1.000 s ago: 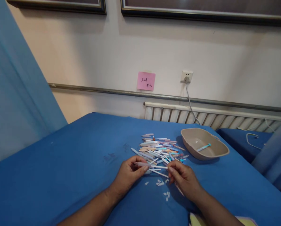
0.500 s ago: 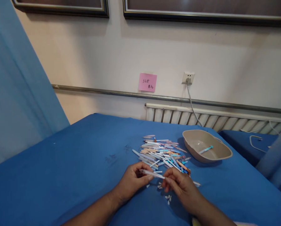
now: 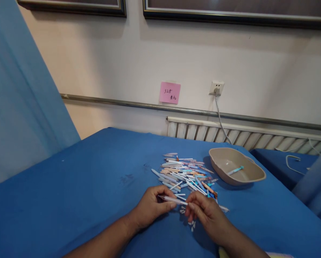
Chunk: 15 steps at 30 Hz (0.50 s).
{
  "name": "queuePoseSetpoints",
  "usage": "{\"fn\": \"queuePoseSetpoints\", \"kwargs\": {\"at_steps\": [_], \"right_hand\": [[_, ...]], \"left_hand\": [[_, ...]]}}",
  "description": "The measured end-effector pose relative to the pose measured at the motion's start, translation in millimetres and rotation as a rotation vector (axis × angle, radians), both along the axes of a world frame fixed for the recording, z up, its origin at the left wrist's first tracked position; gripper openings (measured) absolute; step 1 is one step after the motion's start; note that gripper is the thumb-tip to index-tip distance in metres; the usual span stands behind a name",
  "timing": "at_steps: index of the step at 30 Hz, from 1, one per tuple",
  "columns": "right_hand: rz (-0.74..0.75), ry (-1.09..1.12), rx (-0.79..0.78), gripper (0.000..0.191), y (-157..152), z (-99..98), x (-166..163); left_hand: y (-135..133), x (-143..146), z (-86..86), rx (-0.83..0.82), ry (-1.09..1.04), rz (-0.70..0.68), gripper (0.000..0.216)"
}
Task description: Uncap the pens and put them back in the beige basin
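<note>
My left hand point(image 3: 156, 204) is closed round a pale pink, see-through pen barrel point(image 3: 173, 199), its pointed end to the left. From the barrel's right end sticks a short length of white refill point(image 3: 184, 203), pinched between the thumb and fingers of my right hand point(image 3: 207, 213). Just beyond both hands lies a loose pile of pen parts point(image 3: 184, 173): pastel barrels, white sticks, and orange and blue pieces. Several small white tips point(image 3: 193, 225) lie on the blue cloth below my right fingers, partly hidden by them.
A beige basin point(image 3: 222, 172) stands right of the pile, with one blue-and-white pen point(image 3: 235, 170) in it. Blue cloth point(image 3: 95, 179) covers the table. Behind are a radiator point(image 3: 200, 130) and a wall socket point(image 3: 216, 88) with a cable. A blue curtain point(image 3: 23, 93) hangs at left.
The white refill has slid further into the pink barrel, so less of it shows between my hands. My left hand has shifted slightly right. The pile and basin stay put.
</note>
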State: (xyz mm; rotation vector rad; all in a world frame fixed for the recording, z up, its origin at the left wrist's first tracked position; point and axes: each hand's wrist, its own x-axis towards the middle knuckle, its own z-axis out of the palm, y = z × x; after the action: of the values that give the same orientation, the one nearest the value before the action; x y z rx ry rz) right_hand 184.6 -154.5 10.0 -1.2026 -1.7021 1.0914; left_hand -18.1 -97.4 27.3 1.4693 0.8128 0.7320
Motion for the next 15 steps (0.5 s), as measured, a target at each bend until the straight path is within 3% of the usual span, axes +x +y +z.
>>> {"fn": "queuePoseSetpoints", "kwargs": {"at_steps": [6, 10, 15], "right_hand": [[-0.046, 0.066, -0.008, 0.027, 3, -7.0, 1], [-0.053, 0.086, 0.004, 0.027, 3, -4.9, 1], [-0.015, 0.105, -0.015, 0.029, 0, 2.9, -2]], "left_hand": [[1, 0, -0.5, 0.018, 0.031, 0.043, 0.025], [1, -2, 1.9, 0.165, 0.155, 0.025, 0.017], [-6, -3, 12.5, 0.292, 0.268, -0.130, 0.019]]}}
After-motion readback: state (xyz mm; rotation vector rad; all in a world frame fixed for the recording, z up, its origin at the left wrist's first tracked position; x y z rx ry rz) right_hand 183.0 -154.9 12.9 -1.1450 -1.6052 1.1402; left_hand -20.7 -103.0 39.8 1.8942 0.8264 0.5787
